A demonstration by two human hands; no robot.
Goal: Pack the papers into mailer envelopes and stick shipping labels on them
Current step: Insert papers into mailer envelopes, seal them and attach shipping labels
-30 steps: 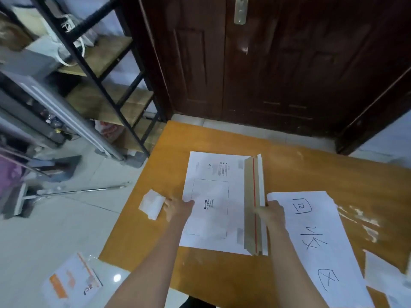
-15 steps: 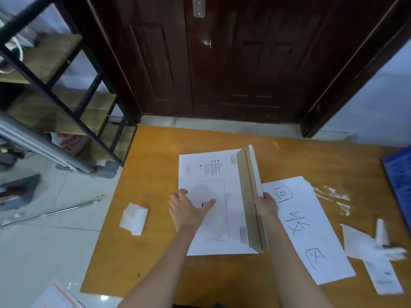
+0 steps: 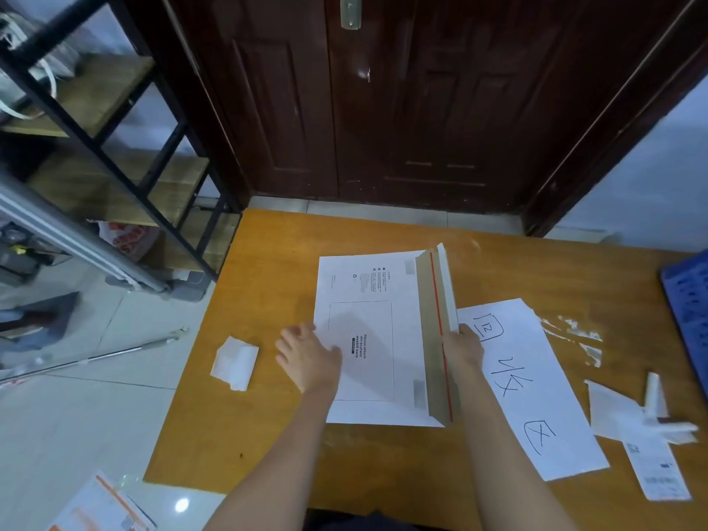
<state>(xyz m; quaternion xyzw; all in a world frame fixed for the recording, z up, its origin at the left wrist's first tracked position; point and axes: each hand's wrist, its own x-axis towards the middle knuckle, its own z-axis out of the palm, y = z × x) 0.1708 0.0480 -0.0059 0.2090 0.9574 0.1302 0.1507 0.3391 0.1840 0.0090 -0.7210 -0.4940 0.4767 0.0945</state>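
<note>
Mailer envelope (image 3: 367, 339) mid-table; left hand (image 3: 308, 358) flat at left edge, right hand (image 3: 461, 348) grips raised flap (image 3: 436, 323).

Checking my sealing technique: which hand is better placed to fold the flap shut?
Probably the right hand: it already holds the raised flap. The left hand rests on the mailer envelope, steadying it.

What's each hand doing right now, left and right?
Left hand: open, fingers spread flat on the left edge of the white mailer envelope.
Right hand: gripping the envelope's raised flap.
</note>
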